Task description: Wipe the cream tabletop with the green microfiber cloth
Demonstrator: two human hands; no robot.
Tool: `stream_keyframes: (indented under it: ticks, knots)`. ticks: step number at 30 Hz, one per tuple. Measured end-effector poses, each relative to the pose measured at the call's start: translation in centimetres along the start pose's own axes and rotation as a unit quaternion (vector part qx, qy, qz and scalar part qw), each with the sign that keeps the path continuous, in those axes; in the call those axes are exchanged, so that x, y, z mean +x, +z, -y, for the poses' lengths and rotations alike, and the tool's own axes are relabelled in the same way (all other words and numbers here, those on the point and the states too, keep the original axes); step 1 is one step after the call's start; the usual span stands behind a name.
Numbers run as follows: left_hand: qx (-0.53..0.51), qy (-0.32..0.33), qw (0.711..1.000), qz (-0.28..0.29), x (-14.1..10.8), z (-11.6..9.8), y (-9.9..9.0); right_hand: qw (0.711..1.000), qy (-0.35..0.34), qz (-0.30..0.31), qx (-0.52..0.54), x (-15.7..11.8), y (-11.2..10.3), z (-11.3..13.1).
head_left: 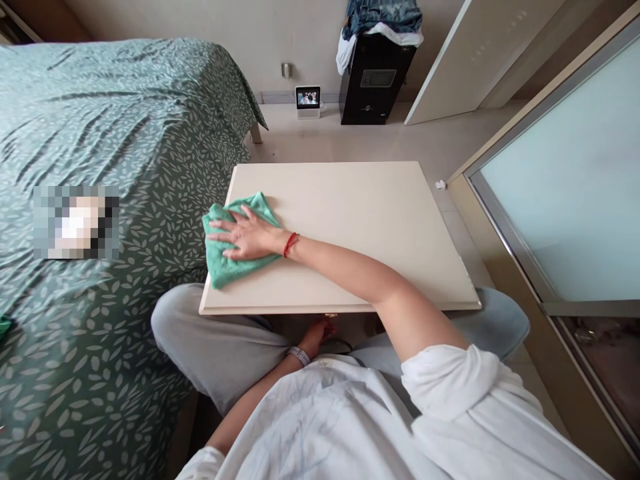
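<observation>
My right hand lies flat with fingers spread on a green cloth, pressing it on the left end of a cream tabletop. The cloth is crumpled at its left side and reaches the table's left edge. A red string bracelet circles my right wrist. Between my knees, below the near edge of the tabletop, is my left hand, with a pale watch band on the wrist. Its fingers are partly in shadow, so their grip is unclear. Just above it, a small brass-coloured fitting shows under the table edge.
Left of the table stands a bed with a green leaf-patterned cover; a blurred-out object lies on it. Ahead are a small screen and a black cabinet topped with clothes. A frosted sliding door is at right.
</observation>
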State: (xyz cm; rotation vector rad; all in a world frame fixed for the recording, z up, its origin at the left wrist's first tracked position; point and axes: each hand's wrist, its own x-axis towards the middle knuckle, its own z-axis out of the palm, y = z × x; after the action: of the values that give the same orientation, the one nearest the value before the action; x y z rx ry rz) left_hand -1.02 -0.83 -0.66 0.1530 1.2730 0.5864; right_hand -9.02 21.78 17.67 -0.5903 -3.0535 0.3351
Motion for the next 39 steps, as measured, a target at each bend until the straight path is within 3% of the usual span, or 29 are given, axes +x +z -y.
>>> stream_keyframes:
  ticks: [3, 5, 9, 13, 17, 20, 22, 24, 26, 29, 32, 35, 39]
  knots:
    - [0.002, 0.001, 1.0, -0.002, -0.2, -0.1, 0.1, 0.997, -0.071, 0.03, -0.005, -2.0, 0.1, -0.1]
    - [0.004, 0.002, 1.0, -0.004, -0.2, -0.1, 0.1, 0.998, -0.052, 0.011, 0.015, -3.4, -0.2, -2.4]
    - [0.011, 0.002, 1.0, -0.012, -0.3, -0.1, 0.0, 0.99, 0.117, -0.057, 0.044, -8.8, -1.2, -10.1]
    - [0.014, 0.001, 1.0, -0.008, -0.6, -0.2, 0.1, 0.946, 0.314, -0.079, 0.028, -18.4, -2.2, -16.8]
    - [0.011, -0.001, 1.0, 0.0, -0.9, -0.4, 0.3, 0.866, 0.489, -0.101, 0.004, -27.0, -2.8, -19.6]
    - [0.012, -0.004, 1.0, 0.002, -0.8, -0.4, 0.4, 0.818, 0.561, -0.127, 0.004, -29.4, -2.9, -20.1]
    - [0.014, -0.004, 1.0, 0.003, -0.7, -0.4, 0.5, 0.798, 0.586, -0.137, 0.01, -28.7, -2.8, -19.9]
    - [0.016, -0.003, 1.0, 0.002, -0.6, -0.3, 0.4, 0.801, 0.584, -0.131, 0.019, -26.4, -2.9, -19.4]
    - [0.017, -0.004, 1.0, 0.002, -0.5, -0.3, 0.4, 0.822, 0.555, -0.123, 0.029, -22.9, -2.9, -18.5]
    - [0.016, -0.002, 1.0, 0.001, -0.4, -0.2, 0.3, 0.876, 0.467, -0.113, 0.045, -16.1, -3.0, -16.2]
    - [0.011, 0.001, 1.0, -0.004, -0.3, -0.2, 0.1, 0.919, 0.377, -0.099, 0.057, -8.8, -2.7, -12.4]
    - [0.006, 0.002, 1.0, -0.006, -0.3, -0.3, 0.0, 0.96, 0.261, -0.083, 0.064, -3.2, -1.2, -6.9]
    - [0.003, -0.001, 1.0, -0.005, -0.3, -0.3, 0.0, 0.995, 0.073, -0.062, 0.026, -0.8, 2.4, 0.6]
